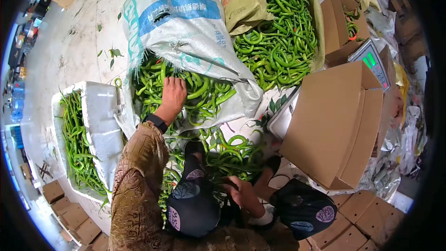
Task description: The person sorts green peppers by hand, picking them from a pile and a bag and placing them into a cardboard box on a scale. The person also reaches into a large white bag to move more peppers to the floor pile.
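Green peppers [204, 88] spill from the mouth of a white woven sack [186, 23] with a blue band. My left hand [174, 94], with a dark band on its wrist, rests on these peppers, fingers bent downward; whether it grips one is hidden. Lower down, between my knees, my right hand [242, 194] is beside a loose heap of peppers [232, 153] on the floor. Its fingers are partly hidden and blurred, so what they hold cannot be made out.
A yellow sack [246, 0] of peppers lies at the top. At left is a white foam box [100, 125] with thin peppers. An open cardboard box [320, 121] stands at right, beside a scale display [370, 61]. Flattened bags lie at far right.
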`<state>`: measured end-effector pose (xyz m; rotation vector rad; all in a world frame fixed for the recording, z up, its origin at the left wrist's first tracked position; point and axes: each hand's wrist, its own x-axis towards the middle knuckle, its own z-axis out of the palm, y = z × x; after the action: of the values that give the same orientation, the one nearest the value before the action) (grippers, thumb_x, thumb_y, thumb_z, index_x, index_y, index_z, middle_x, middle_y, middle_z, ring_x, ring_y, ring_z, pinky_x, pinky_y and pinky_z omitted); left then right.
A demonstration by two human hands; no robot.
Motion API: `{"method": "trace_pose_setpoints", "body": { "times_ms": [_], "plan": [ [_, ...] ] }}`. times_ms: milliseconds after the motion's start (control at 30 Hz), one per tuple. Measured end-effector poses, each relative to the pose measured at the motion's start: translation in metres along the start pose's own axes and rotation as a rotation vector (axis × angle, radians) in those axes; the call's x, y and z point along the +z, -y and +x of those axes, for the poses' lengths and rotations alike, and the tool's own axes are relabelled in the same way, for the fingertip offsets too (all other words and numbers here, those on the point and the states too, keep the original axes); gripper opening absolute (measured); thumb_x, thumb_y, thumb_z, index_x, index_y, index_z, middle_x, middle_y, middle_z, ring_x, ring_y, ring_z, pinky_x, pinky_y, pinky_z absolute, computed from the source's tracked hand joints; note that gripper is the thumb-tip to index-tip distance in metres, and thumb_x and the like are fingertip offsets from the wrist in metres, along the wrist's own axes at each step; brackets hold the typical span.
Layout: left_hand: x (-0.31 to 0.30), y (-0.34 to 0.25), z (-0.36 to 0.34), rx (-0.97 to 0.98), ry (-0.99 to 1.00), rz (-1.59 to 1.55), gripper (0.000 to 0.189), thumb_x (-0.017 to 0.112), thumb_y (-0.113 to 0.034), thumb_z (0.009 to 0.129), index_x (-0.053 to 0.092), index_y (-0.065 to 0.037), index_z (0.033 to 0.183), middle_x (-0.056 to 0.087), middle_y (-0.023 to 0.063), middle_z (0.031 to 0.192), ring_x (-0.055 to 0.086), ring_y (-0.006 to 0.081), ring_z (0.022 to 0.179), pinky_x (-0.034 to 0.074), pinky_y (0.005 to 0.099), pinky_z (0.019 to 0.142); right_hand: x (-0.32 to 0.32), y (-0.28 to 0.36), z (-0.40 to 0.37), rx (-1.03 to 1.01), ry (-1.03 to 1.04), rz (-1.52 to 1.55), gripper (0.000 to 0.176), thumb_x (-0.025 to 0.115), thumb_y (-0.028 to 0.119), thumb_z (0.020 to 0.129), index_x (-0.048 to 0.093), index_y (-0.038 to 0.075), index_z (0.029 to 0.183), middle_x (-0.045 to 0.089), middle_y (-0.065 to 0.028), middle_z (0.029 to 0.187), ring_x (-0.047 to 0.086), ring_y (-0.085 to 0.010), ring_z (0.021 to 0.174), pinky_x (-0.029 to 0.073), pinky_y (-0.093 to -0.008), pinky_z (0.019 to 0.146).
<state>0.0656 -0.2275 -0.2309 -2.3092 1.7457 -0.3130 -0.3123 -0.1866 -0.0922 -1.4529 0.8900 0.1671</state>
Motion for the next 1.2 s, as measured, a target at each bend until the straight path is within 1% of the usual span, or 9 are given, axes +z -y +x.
{"method": "trace_pose_setpoints", "body": {
  "times_ms": [267, 367, 500, 667, 700, 833, 867, 1000, 1200],
  "plan": [
    [0.014, 0.01, 0.016, -0.086, 0.084, -0.26, 0.04, 0.072, -0.011, 0.058, 0.054, -0.009, 0.094, 0.06, 0.0094, 0.089, 0.055, 0.0292, 0.092, 0.039, 0.0416, 0.08, 0.009, -0.023, 0.002, -0.04, -0.056, -0.088, 0.028, 0.066, 0.011, 0.09, 0.06, 0.002, 0.116, 0.069, -0.0181, 0.103, 0.069, -0.0278, 0.095, 0.052, -0.0318, 0.078],
    [-0.015, 0.008, -0.002, -0.025, -0.006, -0.338, 0.024, 0.062, -0.004, 0.066, 0.054, -0.009, 0.088, 0.06, 0.01, 0.082, 0.056, 0.0285, 0.084, 0.04, 0.0404, 0.075, 0.005, -0.021, 0.004, -0.083, -0.068, -0.011, 0.029, 0.062, 0.017, 0.093, 0.057, 0.003, 0.118, 0.065, -0.0235, 0.105, 0.064, -0.0405, 0.095, 0.051, -0.0441, 0.076],
    [-0.076, 0.022, -0.027, 0.04, -0.054, -0.423, 0.021, 0.059, -0.002, 0.07, 0.053, -0.008, 0.089, 0.06, 0.01, 0.079, 0.057, 0.028, 0.082, 0.042, 0.0393, 0.074, 0.002, -0.019, 0.006, -0.072, -0.063, 0.057, 0.031, 0.065, 0.007, 0.089, 0.057, 0.002, 0.118, 0.064, -0.0246, 0.105, 0.063, -0.0423, 0.098, 0.051, -0.0426, 0.076],
    [-0.162, 0.046, -0.055, -0.024, 0.202, -0.469, 0.016, 0.057, 0.0, 0.076, 0.052, -0.005, 0.091, 0.06, 0.0139, 0.079, 0.062, 0.0344, 0.077, 0.048, 0.0447, 0.067, 0.006, -0.013, 0.005, -0.157, -0.111, -0.026, 0.027, 0.065, 0.007, 0.09, 0.059, 0.0, 0.116, 0.068, -0.0189, 0.1, 0.069, -0.0291, 0.093, 0.051, -0.0329, 0.078],
    [-0.182, 0.053, -0.058, -0.064, 0.164, -0.549, 0.014, 0.057, -0.003, 0.082, 0.053, -0.002, 0.095, 0.062, 0.018, 0.083, 0.063, 0.0387, 0.078, 0.049, 0.0463, 0.066, 0.008, -0.013, 0.003, -0.204, -0.123, -0.025, 0.027, 0.065, 0.007, 0.09, 0.059, 0.0, 0.116, 0.068, -0.0196, 0.101, 0.068, -0.0298, 0.094, 0.051, -0.0333, 0.079],
    [-0.243, 0.091, -0.069, -0.363, 0.318, -1.385, 0.033, 0.055, -0.015, 0.097, 0.054, 0.002, 0.125, 0.061, 0.0034, 0.082, 0.056, 0.011, 0.072, 0.046, 0.0255, 0.068, 0.006, 0.006, -0.005, -0.187, -0.104, 0.002, 0.027, 0.064, 0.006, 0.09, 0.059, -0.001, 0.115, 0.067, -0.0207, 0.102, 0.067, -0.0307, 0.096, 0.051, -0.0334, 0.08],
    [-0.253, 0.093, -0.073, -0.534, 0.296, -1.68, 0.033, 0.057, -0.016, 0.096, 0.054, 0.002, 0.123, 0.06, 0.0047, 0.082, 0.056, 0.0126, 0.074, 0.047, 0.0272, 0.073, 0.005, 0.007, -0.007, -0.19, -0.091, -0.011, 0.026, 0.063, 0.006, 0.09, 0.06, 0.0, 0.115, 0.067, -0.0201, 0.103, 0.067, -0.029, 0.096, 0.051, -0.0331, 0.08],
    [-0.274, 0.088, -0.089, -0.517, 0.042, -2.242, 0.04, 0.063, -0.023, 0.093, 0.05, 0.002, 0.121, 0.056, 0.0053, 0.084, 0.055, 0.0147, 0.075, 0.048, 0.0352, 0.083, 0.002, 0.015, -0.012, -0.225, -0.112, 0.088, 0.027, 0.064, 0.007, 0.089, 0.06, 0.0, 0.115, 0.066, -0.0225, 0.104, 0.066, -0.0362, 0.097, 0.051, -0.0381, 0.082],
    [-0.295, 0.031, -0.111, -0.391, -0.102, -2.822, 0.04, 0.064, -0.014, 0.091, 0.047, 0.0, 0.125, 0.055, 0.0063, 0.094, 0.059, 0.0167, 0.083, 0.045, 0.0425, 0.098, -0.024, 0.081, -0.03, -0.214, 0.08, 0.409, 0.038, 0.066, 0.009, 0.09, 0.055, -0.001, 0.126, 0.063, -0.0108, 0.119, 0.059, -0.0196, 0.108, 0.046, -0.0331, 0.093]
  ]
}}
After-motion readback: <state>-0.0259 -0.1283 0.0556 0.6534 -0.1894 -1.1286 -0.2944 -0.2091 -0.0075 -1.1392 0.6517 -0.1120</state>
